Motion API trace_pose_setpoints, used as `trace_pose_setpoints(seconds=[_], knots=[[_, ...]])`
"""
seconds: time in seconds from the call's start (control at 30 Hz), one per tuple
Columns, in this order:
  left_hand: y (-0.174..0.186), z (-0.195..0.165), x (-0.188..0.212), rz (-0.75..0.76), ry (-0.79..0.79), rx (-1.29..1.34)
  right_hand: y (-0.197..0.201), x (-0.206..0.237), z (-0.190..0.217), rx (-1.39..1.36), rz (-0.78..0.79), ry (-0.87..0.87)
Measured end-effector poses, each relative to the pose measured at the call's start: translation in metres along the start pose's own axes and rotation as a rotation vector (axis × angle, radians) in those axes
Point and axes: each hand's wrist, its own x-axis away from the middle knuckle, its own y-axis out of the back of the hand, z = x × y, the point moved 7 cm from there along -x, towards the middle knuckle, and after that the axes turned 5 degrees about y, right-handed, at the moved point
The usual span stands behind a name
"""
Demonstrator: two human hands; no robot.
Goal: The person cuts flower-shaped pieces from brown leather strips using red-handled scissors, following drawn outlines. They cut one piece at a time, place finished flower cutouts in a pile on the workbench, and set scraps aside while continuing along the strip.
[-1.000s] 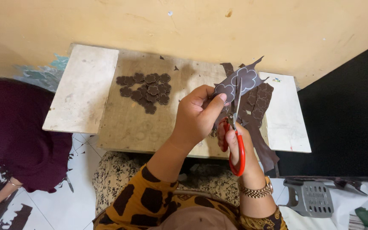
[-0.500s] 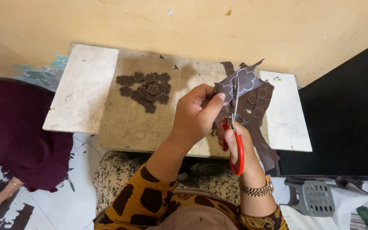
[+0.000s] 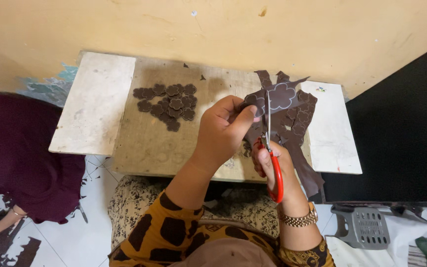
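My left hand pinches a dark brown sheet piece marked with a pale flower outline, held above the low wooden table. My right hand grips red-handled scissors, whose blades point up into that piece. Several cut brown flower shapes lie in a pile on the table to the left of my hands. Long brown strips with more outlined shapes lie on the table under and right of the scissors.
A white board forms the table's left end and another its right end. A yellow wall runs behind. A person in dark maroon cloth sits at the left. A grey plastic stool stands at lower right.
The brown piece has turned slightly in my left hand and the scissor blades have moved further up into it. The pile on the table is unchanged.
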Motion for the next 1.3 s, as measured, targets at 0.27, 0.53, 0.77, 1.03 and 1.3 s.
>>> trace_pose_setpoints(seconds=[0.27, 0.53, 0.77, 1.03, 1.3], knots=[[0.002, 0.004, -0.003, 0.003, 0.0, 0.059, 0.0, 0.001, 0.0, 0.032, 0.01, -0.028], [-0.001, 0.004, -0.004, 0.023, 0.029, 0.112, -0.004, 0.0, 0.0, -0.005, 0.025, -0.005], [-0.001, -0.009, 0.001, 0.028, -0.008, -0.145, -0.011, 0.001, 0.019, 0.075, 0.124, 0.075], [-0.001, -0.023, 0.002, 0.037, -0.022, -0.236, -0.013, 0.0, 0.026, 0.098, 0.139, 0.098], [0.001, -0.022, 0.001, 0.018, 0.004, -0.255, -0.011, 0.001, 0.02, 0.021, 0.107, 0.044]])
